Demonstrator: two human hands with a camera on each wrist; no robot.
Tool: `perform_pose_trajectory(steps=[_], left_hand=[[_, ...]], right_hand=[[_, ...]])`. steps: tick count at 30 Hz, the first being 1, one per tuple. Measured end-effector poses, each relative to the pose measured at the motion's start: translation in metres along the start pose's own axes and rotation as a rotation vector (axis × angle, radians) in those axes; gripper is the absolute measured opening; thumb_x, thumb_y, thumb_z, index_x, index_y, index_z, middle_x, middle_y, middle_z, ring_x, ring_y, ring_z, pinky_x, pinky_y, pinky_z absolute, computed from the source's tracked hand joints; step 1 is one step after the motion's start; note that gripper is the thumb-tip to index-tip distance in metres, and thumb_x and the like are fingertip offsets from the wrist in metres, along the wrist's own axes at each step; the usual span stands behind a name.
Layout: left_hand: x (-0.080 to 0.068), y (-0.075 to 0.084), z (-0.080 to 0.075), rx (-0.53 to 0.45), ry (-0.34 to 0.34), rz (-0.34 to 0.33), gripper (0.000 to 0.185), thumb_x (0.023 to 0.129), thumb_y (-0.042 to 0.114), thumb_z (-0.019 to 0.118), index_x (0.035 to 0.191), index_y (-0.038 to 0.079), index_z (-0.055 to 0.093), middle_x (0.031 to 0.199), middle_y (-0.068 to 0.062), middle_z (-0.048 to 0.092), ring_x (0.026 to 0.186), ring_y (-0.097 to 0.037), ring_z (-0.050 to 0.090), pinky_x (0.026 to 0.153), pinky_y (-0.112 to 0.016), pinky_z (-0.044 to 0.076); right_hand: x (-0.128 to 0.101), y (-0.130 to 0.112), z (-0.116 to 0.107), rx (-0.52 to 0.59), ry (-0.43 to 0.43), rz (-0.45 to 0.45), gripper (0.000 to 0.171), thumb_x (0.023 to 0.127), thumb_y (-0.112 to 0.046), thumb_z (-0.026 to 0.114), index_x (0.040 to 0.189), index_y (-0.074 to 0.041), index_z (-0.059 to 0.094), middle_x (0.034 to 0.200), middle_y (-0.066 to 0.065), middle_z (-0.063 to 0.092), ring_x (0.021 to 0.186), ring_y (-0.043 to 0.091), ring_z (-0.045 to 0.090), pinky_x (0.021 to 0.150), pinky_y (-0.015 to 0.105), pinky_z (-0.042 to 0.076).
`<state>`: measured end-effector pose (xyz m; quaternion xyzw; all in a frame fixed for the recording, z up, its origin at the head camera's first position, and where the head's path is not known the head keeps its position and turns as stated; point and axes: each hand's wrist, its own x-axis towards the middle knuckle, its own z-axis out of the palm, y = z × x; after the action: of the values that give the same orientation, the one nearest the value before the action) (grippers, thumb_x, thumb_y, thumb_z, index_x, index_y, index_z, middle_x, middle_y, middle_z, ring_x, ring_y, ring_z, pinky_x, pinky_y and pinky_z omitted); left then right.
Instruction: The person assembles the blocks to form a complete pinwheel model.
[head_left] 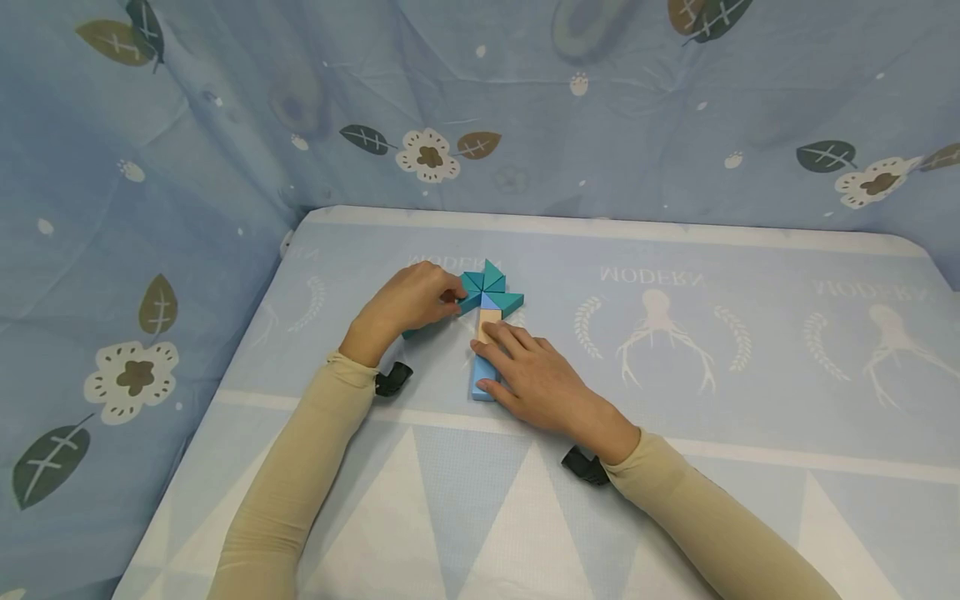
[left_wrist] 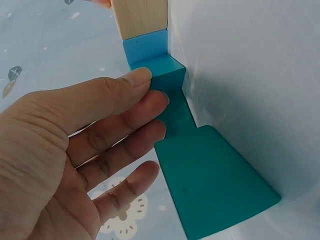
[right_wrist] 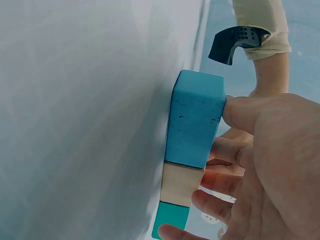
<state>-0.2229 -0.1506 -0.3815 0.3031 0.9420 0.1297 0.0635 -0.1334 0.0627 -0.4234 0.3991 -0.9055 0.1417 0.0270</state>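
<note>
In the head view, teal triangular blocks point(head_left: 492, 276) lie in a pinwheel, with a periwinkle triangle point(head_left: 488, 301) at its lower side. Below that run a bare wooden block point(head_left: 490, 317) and a long blue block point(head_left: 482, 390) in one column. My left hand point(head_left: 411, 297) pinches the teal triangle point(head_left: 470, 302) on the pinwheel's left between thumb and index finger. Over the column lies my right hand point(head_left: 536, 379), fingers spread and relaxed; its wrist view shows the fingertips along the side of the blue block point(right_wrist: 195, 120) and wooden block point(right_wrist: 181, 184).
Another teal block point(head_left: 408, 333) lies under the left wrist, mostly hidden; the left wrist view shows a large teal piece point(left_wrist: 215, 185) nearby. A patterned cloth point(head_left: 675, 333) covers the table, and a printed curtain point(head_left: 525, 100) hangs behind. Black wrist mounts point(head_left: 393, 379) sit below the wrists.
</note>
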Motion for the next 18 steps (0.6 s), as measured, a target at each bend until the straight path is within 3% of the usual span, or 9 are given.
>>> perform_pose_trajectory(steps=[14,18], left_hand=[[0.0012,0.0009,0.0003,0.039,-0.004,0.017,0.020,0.080,0.015,0.073,0.098,0.008,0.072,0.088,-0.002,0.067,0.081,-0.016,0.060,0.075,-0.033,0.048],[-0.0016,0.0033,-0.0058,0.024,-0.006,0.002,0.023,0.080,0.017,0.073,0.102,0.009,0.071,0.088,-0.002,0.067,0.083,-0.017,0.060,0.077,-0.034,0.047]], right_hand=[[-0.0008,0.0002,0.0004,0.008,0.000,0.003,0.050,0.095,-0.042,0.046,0.137,-0.015,0.044,0.143,0.008,0.032,0.130,0.022,0.027,0.092,0.046,0.037],[-0.0009,0.0000,0.0003,0.007,-0.005,0.005,0.051,0.095,-0.042,0.046,0.138,-0.015,0.043,0.144,0.008,0.031,0.131,0.022,0.027,0.093,0.046,0.037]])
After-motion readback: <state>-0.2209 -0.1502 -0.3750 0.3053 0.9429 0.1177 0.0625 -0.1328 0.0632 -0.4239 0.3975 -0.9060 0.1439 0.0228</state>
